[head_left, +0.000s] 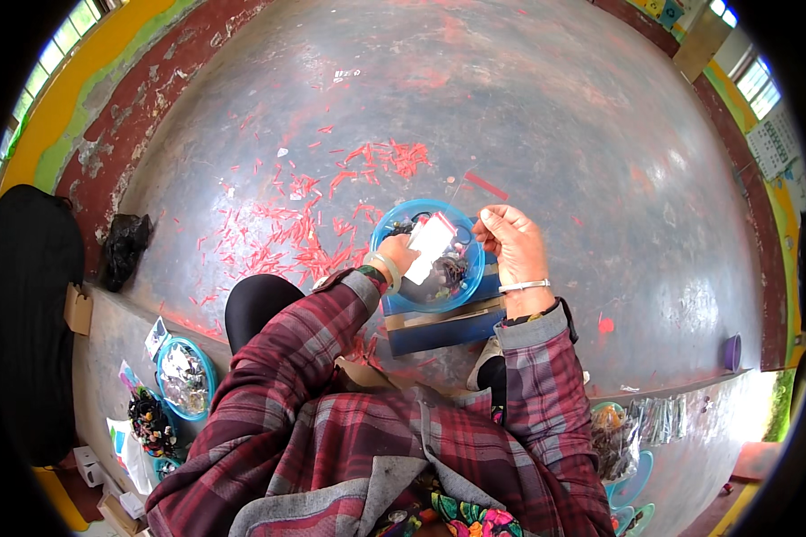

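Left hand (pixel 399 254) pinches a white packet (pixel 432 243), likely light, limp and best held by its edge; right hand (pixel 518 243) half-curled, its hold unclear.

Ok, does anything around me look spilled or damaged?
Yes. Loose red strips lie strewn across the floor, mostly beyond and left of the blue basin, as if scattered. The left wall's paint is also flaked in patches.
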Motion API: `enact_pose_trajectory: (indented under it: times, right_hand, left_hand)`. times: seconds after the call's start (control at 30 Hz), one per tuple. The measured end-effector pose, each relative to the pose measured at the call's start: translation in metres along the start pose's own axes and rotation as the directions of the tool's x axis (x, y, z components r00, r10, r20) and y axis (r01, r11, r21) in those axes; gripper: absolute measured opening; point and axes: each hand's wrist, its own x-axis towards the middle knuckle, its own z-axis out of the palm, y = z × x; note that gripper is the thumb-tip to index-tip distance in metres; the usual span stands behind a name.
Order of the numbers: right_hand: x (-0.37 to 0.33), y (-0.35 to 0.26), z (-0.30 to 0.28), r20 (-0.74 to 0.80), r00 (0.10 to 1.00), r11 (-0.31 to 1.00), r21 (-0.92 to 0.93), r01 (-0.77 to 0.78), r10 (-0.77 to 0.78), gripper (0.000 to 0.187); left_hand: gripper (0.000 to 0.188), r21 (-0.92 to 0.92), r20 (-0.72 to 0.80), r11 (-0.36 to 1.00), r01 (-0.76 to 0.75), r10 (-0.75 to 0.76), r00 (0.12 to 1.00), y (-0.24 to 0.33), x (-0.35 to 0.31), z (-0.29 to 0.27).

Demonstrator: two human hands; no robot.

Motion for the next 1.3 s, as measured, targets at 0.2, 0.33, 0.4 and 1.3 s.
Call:
enact_pose_trajectory:
  times: [0.2,0.33,0.4,1.3]
  right_hand:
    - [0.003,0.005,-0.009,0.001,1.000,1.000,0.013,0.009,-0.009,0.014]
    - [0.001,0.001,-0.002,0.005,1.000,1.000,0.011,0.015,-0.015,0.014]
    - [0.001,0.001,-0.003,0.003,1.000,1.000,0.006,0.014,-0.014,0.014]
    - [0.006,-0.017,0.021,0.312,0.939,0.979,-0.184,-0.090,0.145,0.016]
  left_hand:
    - [0.032,-0.095,-0.264,0.995,-0.009,-0.016,0.964,0.010,-0.004,-0.015]
    - [0.040,0.051,-0.317,0.998,0.044,-0.026,0.948,0.005,-0.007,-0.011]
    - [0.041,0.131,-0.235,0.988,0.080,-0.048,0.971,0.014,-0.012,-0.012]
    - [0.020,-0.783,0.040,0.614,-0.102,0.212,0.976,0.116,-0.079,-0.102]
